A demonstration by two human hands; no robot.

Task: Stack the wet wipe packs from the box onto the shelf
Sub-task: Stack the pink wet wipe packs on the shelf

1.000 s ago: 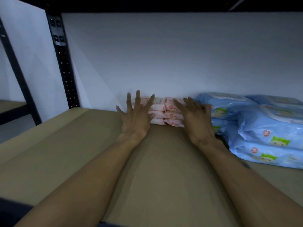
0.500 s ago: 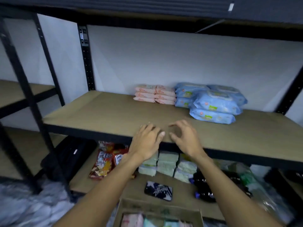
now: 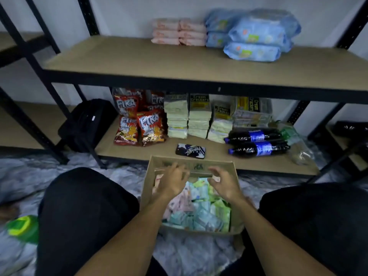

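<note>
Head view. The box sits on the floor between the person's knees, in front of the lower shelf. It holds loose wipe packs in pink, green and pale blue.

The left hand hovers over the far left part of the box, fingers spread and slightly curled, gripping nothing. The right hand hovers over the far right part of the box, fingers curled but open, also empty. Both hands are blurred; contact with the packs cannot be confirmed.

Above the box, the upper shelf carries pink packs in two stacks of three against the wall. Blue packs lie stacked just right of the pink ones, touching them.

Beyond the box, the lower shelf holds a phone nearest the box, red snack bags to the far left, cracker packs directly behind, and two dark bottles to the far right. A black bag stands left of the snack bags.
</note>
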